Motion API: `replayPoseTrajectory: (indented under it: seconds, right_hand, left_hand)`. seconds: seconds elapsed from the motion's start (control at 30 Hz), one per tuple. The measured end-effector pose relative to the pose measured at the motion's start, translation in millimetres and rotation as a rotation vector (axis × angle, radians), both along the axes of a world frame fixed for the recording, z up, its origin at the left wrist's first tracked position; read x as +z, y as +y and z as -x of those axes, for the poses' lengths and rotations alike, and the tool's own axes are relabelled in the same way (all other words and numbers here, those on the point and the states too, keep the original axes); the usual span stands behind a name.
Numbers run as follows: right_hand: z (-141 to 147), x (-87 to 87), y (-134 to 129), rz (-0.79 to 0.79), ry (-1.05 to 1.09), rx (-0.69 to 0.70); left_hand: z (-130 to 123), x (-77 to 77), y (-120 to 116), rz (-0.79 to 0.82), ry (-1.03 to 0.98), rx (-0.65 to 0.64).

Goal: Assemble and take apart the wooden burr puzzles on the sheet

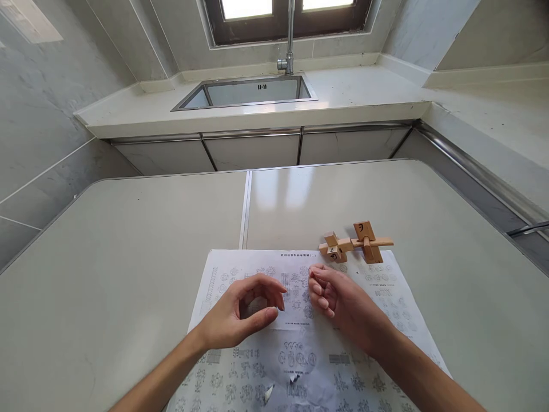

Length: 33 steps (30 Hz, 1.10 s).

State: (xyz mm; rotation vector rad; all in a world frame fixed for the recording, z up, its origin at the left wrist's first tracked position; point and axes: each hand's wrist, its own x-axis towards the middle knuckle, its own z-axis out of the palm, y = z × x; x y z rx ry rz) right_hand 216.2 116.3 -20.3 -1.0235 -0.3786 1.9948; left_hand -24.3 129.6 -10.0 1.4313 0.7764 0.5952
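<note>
A large printed sheet [300, 337] with rows of small diagrams lies on the pale table, with two small torn spots near its lower middle. Over its left half is my left hand [246, 312], fingers curved and apart from the thumb, nothing between them. My right hand [337, 300] is over the right half, palm turned inward, fingers curled loosely with nothing seen in them. Just beyond it, at the sheet's top right edge, wooden pieces [364, 243] marked with black letters sit joined or touching in a cluster. Neither hand touches them.
The pale table [107, 274] has a metal seam running away from the sheet. Beyond its far edge stands a counter [351, 91] with a sink [257, 91] and a metal faucet [289, 57] under a window. A dark cable [529, 229] shows at the right edge.
</note>
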Motion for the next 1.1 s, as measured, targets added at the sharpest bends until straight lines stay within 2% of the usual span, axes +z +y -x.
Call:
replayPoseTrajectory:
  seconds: [1.1]
  right_hand:
    - [-0.4, -0.1, -0.6, -0.02, -0.001, 0.001]
  left_hand:
    - [0.2, 0.6, 0.6, -0.026, 0.001, -0.018]
